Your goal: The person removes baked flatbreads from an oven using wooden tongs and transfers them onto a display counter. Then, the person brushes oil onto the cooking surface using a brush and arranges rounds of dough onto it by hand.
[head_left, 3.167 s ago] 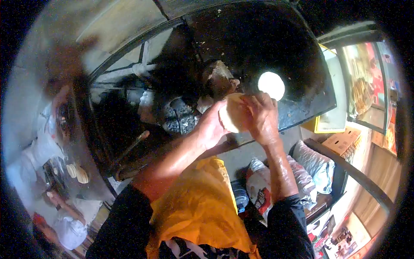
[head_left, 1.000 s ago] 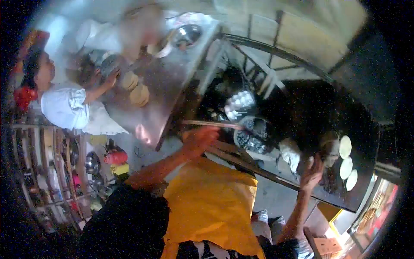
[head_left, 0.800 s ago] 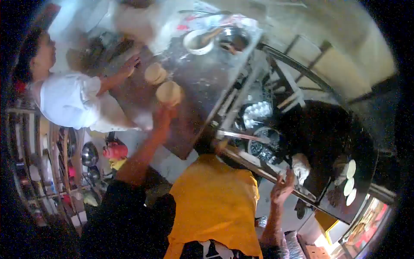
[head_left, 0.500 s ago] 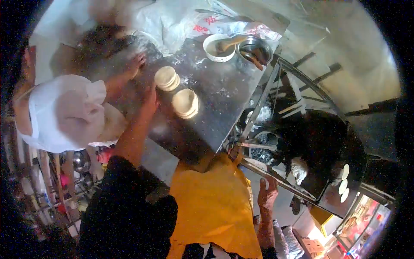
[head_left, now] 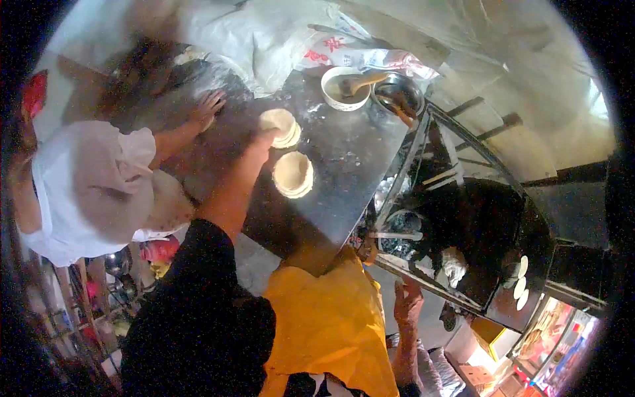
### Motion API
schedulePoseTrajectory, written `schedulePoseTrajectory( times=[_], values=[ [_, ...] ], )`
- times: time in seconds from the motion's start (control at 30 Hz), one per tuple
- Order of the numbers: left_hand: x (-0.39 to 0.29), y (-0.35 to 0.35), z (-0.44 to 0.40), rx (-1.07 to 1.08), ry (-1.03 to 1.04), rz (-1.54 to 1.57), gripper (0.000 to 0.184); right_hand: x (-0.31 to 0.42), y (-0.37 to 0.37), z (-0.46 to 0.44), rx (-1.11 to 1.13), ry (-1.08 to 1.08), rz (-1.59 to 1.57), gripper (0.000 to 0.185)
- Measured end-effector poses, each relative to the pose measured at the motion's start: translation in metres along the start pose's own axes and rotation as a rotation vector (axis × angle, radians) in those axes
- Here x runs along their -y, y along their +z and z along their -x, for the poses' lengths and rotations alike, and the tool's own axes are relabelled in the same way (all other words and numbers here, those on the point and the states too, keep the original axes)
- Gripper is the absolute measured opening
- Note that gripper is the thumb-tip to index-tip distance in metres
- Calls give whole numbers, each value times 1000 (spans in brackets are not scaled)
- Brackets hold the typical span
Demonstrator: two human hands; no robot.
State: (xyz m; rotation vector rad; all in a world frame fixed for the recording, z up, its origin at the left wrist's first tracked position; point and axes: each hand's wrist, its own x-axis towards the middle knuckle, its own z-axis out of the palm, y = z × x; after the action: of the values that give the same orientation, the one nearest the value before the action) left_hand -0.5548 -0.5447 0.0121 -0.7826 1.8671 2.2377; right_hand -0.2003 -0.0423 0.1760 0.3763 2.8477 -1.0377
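Note:
My left hand (head_left: 266,140) reaches across the dark worktop and has its fingers at the near edge of a stack of flat dough rounds (head_left: 281,127). The fingertips are partly hidden by the dough, and the grip looks closed on it. Closer to me lies a second stack of dough rounds (head_left: 293,175), its top one dished in the middle. My right hand (head_left: 408,303) is low beside the front edge of the stove frame (head_left: 430,286), fingers loosely bent and nothing visible in them. Whether it touches the frame I cannot tell.
A co-worker's hand (head_left: 210,106) rests on the floury worktop (head_left: 331,205) at the left. A white bowl (head_left: 345,99) with a wooden-handled tool and a metal bowl (head_left: 397,96) stand at the back. Pale flat rounds (head_left: 521,284) lie at the stove's right edge.
My left hand has moved right onto the far stack, which has shifted slightly right. My right hand has risen toward the stove frame, its fingers less spread. The view has shifted a little.

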Motion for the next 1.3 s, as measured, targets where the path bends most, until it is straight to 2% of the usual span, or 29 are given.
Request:
schedulePoseTrajectory(
  times=[0.03, 0.1, 0.13, 0.23, 0.37, 0.47, 0.5, 0.53, 0.57, 0.6, 0.63, 0.7, 0.73, 0.77, 0.83, 0.87, 0.93, 0.97, 1.03, 1.1, 1.13, 1.17, 1.23, 1.27, 1.3],
  values=[
    [13, 0, -13, -1, -2, 3, 42, 1, 1, 2, 20, -17, -15, 25],
    [31, 5, -27, -407, 90, -170, 51, 3, 2, 2, -9, -58, -12, 23],
    [0, 16, -1, -201, 1, -176, 60, 4, 2, 1, -42, -100, -15, 21],
    [-53, 54, 52, -217, 60, -204, 58, 10, -6, 2, 47, -2, -30, 25],
    [-53, 62, 54, -251, 209, -160, 51, 9, -5, 6, -24, -48, -66, 24],
    [-99, 96, 124, 168, 82, -4, 47, 14, -4, 3, 48, 33, -103, 24],
    [-99, 106, 137, 191, 72, -14, 47, 17, 3, -2, -23, -7, -277, 26],
    [-96, 120, 151, 304, 54, 27, 46, 27, -8, -11, 61, -111, -128, 30],
    [-92, 135, 167, 420, 31, 69, 45, 41, -15, -16, 141, 111, -293, 40],
    [-102, 154, 201, 580, -71, 100, 45, 60, -21, -21, 98, 157, -600, 54],
    [-106, 174, 229, 704, -89, 53, 47, 66, -27, -30, 210, 313, -737, 68],
    [-100, 215, 287, 843, -176, 30, 48, 67, -30, -34, 251, 356, -1196, 82],
    [-90, 232, 312, 918, -206, -23, 47, 66, -41, -28, 313, 328, -1378, 83],
    [-76, 247, 330, 994, -236, -72, 47, 70, -53, -23, 305, 379, -1483, 72],
    [-59, 276, 373, 1057, -308, -178, 45, 65, -74, -9, 287, 371, -1477, 55],
    [-50, 291, 393, 1108, -303, -209, 45, 51, -83, 8, 210, 400, -1589, 38],
    [-36, 320, 432, 1169, -336, -283, 45, 19, -105, 41, 101, 417, -1579, 37],
    [-18, 339, 445, 1214, -246, -342, 46, -3, -114, 56, 44, 431, -1573, 40],
    [-6, 373, 480, 1322, -220, -405, 48, -28, -142, 85, -54, 410, -1630, 40],
    [-4, 409, 514, 1332, -234, -376, 51, -48, -171, 117, -150, 394, -1676, 40],
    [11, 416, 523, 1288, -406, -162, 58, -57, -185, 129, -194, 405, -1747, 42],
    [37, 427, 537, 1211, -710, 184, 69, -68, -201, 137, -245, 403, -1821, 43],
    [70, 457, 589, 1081, -998, 454, 80, -97, -234, 155, -287, 366, -1858, 43],
    [80, 464, 607, 1196, -1144, 512, 87, -115, -244, 158, -310, 409, -1531, 42],
    [88, 479, 629, 1032, -1075, 442, 86, -131, -253, 162, -312, 457, -1202, 42]
  ],
)
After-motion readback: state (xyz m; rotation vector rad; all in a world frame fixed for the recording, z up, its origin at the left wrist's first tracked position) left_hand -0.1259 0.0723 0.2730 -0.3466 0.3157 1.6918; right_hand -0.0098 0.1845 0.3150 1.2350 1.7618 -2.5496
